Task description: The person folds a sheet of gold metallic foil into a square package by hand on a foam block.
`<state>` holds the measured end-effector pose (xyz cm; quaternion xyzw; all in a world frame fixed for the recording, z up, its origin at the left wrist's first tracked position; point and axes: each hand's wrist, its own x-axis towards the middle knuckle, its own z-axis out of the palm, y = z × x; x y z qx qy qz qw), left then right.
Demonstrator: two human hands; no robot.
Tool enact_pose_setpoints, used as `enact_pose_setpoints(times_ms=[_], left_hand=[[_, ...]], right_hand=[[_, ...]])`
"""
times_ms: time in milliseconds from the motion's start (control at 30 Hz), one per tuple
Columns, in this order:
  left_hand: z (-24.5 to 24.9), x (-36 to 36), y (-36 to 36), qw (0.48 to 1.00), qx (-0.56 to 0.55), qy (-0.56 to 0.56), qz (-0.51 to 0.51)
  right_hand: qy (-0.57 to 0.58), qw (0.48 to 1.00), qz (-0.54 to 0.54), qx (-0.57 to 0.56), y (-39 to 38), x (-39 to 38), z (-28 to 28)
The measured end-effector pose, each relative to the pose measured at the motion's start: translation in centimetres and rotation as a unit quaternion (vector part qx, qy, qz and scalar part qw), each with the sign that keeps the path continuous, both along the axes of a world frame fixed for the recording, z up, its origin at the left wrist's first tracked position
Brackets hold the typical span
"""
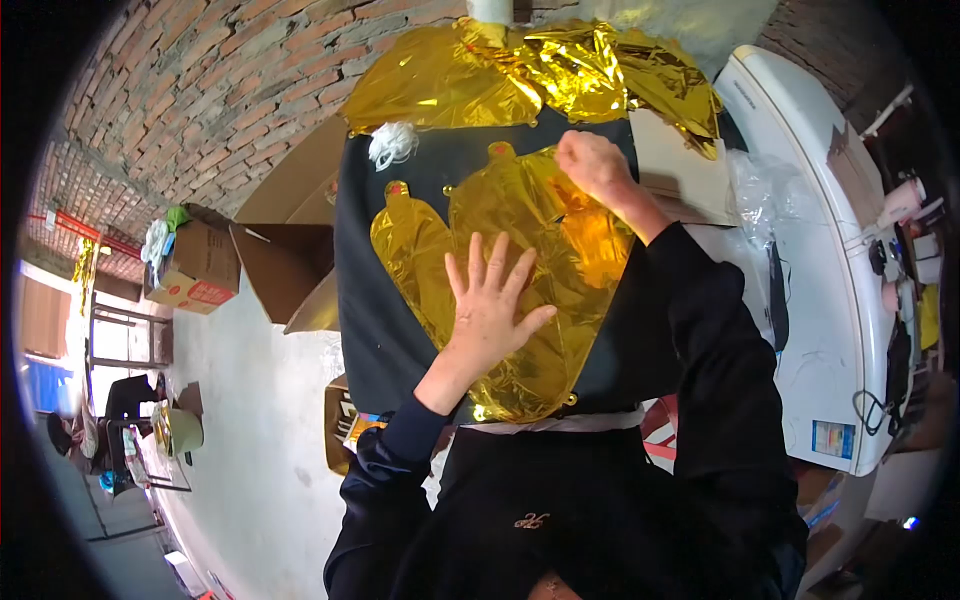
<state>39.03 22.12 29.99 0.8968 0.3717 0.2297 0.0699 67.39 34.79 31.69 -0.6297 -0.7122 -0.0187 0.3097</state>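
A flat, heart-shaped gold foil balloon lies on a black cloth-covered table, with small tabs marked red at its upper edge. My left hand rests palm down on the middle of the foil, fingers spread. At the balloon's upper right edge, my right hand is closed in a fist; whether foil or something else is inside it is hidden. Beneath the right wrist the foil is wrinkled and shines orange. A bundle of white string sits on the cloth beyond the balloon, left of the right hand.
More crumpled gold foil covers the table's far edge. A white appliance stands on the right, with clear plastic bags beside it. Cardboard boxes are on the left, before a brick wall.
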Motion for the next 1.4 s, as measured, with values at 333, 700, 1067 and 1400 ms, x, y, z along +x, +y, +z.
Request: enact_pose_setpoints(times_ms=[333,700,1067,1400], left_hand=[[7.5,-0.2,1.6,0.627,-0.571,-0.527,-0.055],[6.1,-25.9,5.2,0.835,-0.369,-0.343,0.220],[-5.7,-47.1,2.4,0.824,-0.172,0.336,0.422],[-3.8,-40.0,5.3,0.895,-0.025,0.194,0.402]], right_hand=[[0.681,0.664,0.250,-0.181,-9.8,-15.5,11.4],[-0.058,0.984,-0.154,0.075,-0.3,3.4,5.8],[-0.198,0.917,-0.344,-0.039,4.2,16.4,3.0],[0.090,0.934,-0.315,0.141,2.9,19.9,7.6]])
